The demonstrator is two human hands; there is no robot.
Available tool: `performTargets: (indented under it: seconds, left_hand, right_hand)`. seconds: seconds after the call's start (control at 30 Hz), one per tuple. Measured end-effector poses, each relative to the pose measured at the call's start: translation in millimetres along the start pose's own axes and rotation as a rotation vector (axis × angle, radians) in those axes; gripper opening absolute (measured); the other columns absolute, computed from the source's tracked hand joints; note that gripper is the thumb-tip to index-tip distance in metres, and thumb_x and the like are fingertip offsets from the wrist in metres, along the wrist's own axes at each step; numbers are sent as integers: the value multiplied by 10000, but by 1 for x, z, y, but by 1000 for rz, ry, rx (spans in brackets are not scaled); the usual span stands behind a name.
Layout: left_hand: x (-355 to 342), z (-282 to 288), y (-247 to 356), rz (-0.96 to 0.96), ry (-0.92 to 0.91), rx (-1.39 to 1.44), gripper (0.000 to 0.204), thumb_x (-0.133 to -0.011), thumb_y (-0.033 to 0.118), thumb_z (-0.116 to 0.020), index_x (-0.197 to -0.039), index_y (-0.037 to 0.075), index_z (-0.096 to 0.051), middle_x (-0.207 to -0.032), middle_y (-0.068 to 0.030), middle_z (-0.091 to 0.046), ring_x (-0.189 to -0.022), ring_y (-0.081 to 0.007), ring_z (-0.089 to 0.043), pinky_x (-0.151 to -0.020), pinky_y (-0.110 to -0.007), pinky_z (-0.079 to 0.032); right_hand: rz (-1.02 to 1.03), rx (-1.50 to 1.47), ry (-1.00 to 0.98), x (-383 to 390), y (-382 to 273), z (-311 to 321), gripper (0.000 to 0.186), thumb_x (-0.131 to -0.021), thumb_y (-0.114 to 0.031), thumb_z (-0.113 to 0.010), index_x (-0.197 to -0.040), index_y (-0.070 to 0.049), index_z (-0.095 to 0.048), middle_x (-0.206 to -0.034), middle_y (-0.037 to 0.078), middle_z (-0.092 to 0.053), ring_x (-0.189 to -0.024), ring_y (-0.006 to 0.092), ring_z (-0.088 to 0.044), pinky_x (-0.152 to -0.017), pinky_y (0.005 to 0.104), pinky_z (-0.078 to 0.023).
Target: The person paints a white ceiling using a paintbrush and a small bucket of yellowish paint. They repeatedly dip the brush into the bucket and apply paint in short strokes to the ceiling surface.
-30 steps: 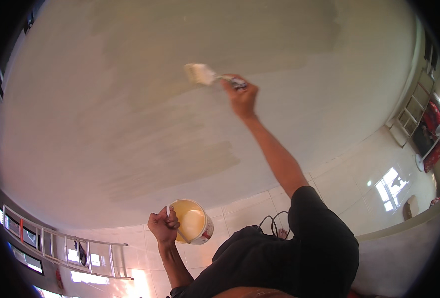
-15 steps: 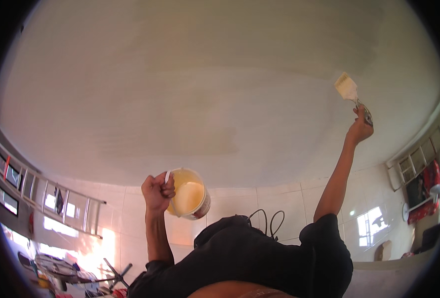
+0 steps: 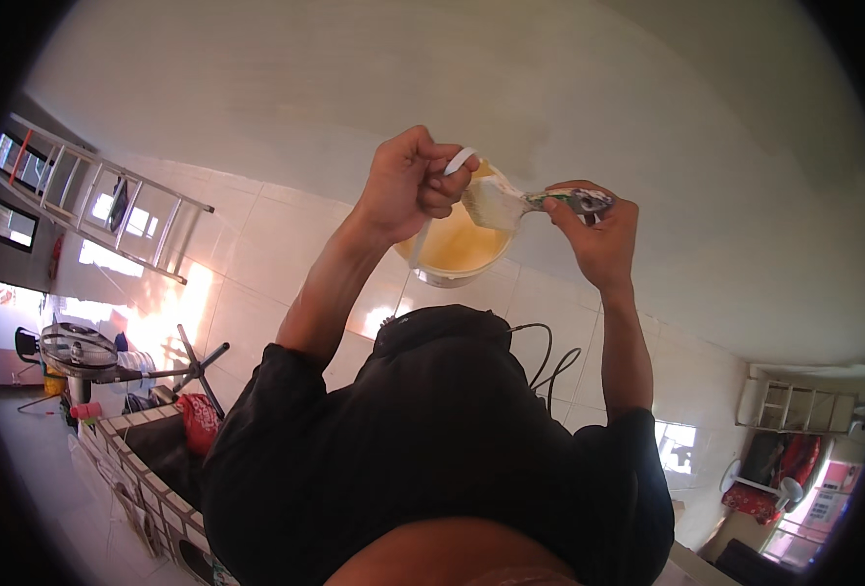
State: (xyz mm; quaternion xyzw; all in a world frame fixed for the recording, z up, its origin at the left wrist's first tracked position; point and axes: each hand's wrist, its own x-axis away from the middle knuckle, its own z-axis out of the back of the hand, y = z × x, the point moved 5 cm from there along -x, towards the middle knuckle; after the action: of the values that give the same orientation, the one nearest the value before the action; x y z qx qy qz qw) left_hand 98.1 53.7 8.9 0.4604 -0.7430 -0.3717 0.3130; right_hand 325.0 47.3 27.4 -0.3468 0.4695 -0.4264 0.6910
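Observation:
My left hand [image 3: 418,184] is closed around the white handle of a paint bucket [image 3: 460,256], which hangs in front of my chest with yellowish cream paint inside. In my right hand [image 3: 600,232] is a wide flat paintbrush [image 3: 499,202], gripped by its paint-smeared handle. Its pale, paint-coated bristles point left, over the bucket's mouth, close beside my left fingers. Whether the bristles touch the rim or the paint I cannot tell. Beyond both hands rises a painted wall [image 3: 647,117] with greyish and lighter patches.
A metal ladder [image 3: 110,190] is at the left, with a standing fan [image 3: 81,352] below it and a tiled counter [image 3: 139,459] nearer. Another ladder [image 3: 794,405] and red cloth [image 3: 750,505] are at the right. Glossy white tiles [image 3: 266,244] line the wall's lower part.
My right hand has brought the paintbrush down and left from the wall to the bucket. My left hand has raised the bucket and shifted it right. The view has tilted downward.

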Motion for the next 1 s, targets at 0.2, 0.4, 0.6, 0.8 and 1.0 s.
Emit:
performTargets:
  seconds: [0.2,0.4,0.6,0.8,1.0]
  left_hand:
    - [-7,-10,-2,19,-74,37,488,-835,301,-338,-968,-89,-599,-643,17,-348,-535,-85,-162,-458,-235,-194]
    - [-8,-15,-2,46,-107,62,479,-833,308,-345,-935,-85,-598,-641,8,-359,-528,-81,-163,-458,-236,-196]
    - [-6,-18,0,68,-95,77,463,-836,289,-348,-930,-88,-599,-639,-2,-383,-526,-82,-169,-458,-237,-198]
    - [-6,-16,-5,89,-32,91,443,-838,258,-333,-924,-92,-589,-655,-37,-452,-530,-85,-162,-461,-243,-194]
    - [-10,-7,-11,112,-44,129,450,-829,277,-332,-929,-74,-595,-658,-34,-462,-532,-83,-160,-465,-238,-202]
  right_hand:
    - [45,646,-268,-14,19,-58,224,-786,-289,-726,-857,-79,-754,-625,98,-655,-563,255,-633,-579,351,-495]
    - [80,782,-363,-8,44,-84,220,-807,-302,-700,-769,-86,-722,-601,114,-626,-592,303,-631,-595,419,-497]
    - [98,806,-344,-3,26,-74,185,-789,-278,-695,-768,-95,-717,-612,101,-611,-625,299,-619,-594,420,-481]
    - [311,690,-114,2,9,-57,106,-767,-209,-717,-789,-108,-695,-609,67,-585,-576,259,-565,-557,392,-441]
    - [576,778,-70,19,-5,-53,206,-753,-170,-754,-941,-115,-693,-619,39,-584,-544,222,-534,-555,352,-411]
